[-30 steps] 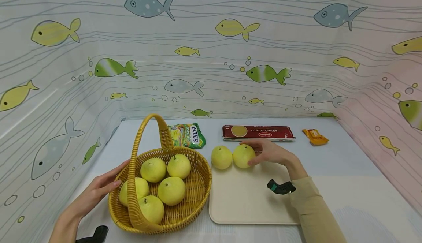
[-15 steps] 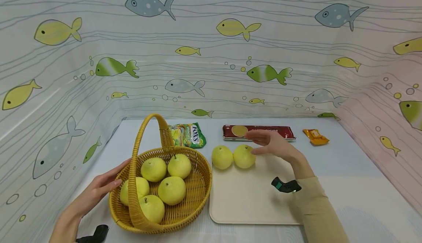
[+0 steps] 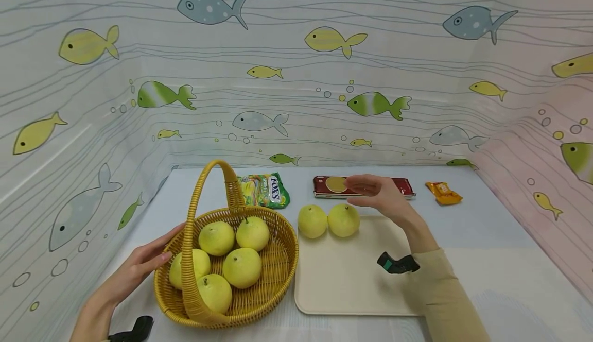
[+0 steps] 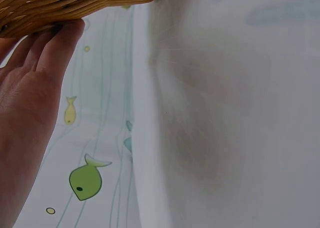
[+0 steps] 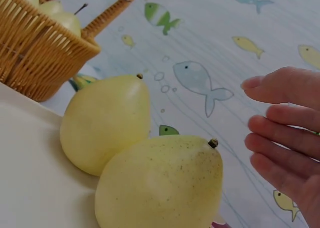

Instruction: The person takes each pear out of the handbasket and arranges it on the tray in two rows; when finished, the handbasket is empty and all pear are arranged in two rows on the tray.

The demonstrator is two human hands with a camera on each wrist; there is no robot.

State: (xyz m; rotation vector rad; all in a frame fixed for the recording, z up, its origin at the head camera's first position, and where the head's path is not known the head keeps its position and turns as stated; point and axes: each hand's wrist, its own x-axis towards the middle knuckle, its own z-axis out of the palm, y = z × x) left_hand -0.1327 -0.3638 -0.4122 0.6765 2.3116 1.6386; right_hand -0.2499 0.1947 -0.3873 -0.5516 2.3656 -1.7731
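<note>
Since the frame a second ago, your right hand (image 3: pixel 381 198) had come off the nearer-to-it of the two pears (image 3: pixel 344 220) and risen up and back, while the basket (image 3: pixel 271 276) and your left hand (image 3: pixel 133 269) had stayed put. Your right fingers were spread apart from the thumb with nothing between them, just above and beside that pear, in front of the red pack (image 3: pixel 402 187). Your left hand lay against the basket's left side, its fingers extended along the outer wicker rather than wrapped round it, likely to keep it steady. The two pears stood side by side at the tray's far left corner, seemingly touching; that spot, beside the basket, probably kept the rest of the tray (image 3: pixel 354 280) within easy reach. The basket stood just left of the tray, its tall handle (image 3: pixel 187 259) arching over five pears (image 3: pixel 242 268) gathered towards its left and far parts. They rested low enough that the woven wall probably kept them from rolling out. Behind the containers, you had the green bag (image 3: pixel 266 191) partly hidden by the basket, and an orange packet (image 3: pixel 443 193) lay farther right
</note>
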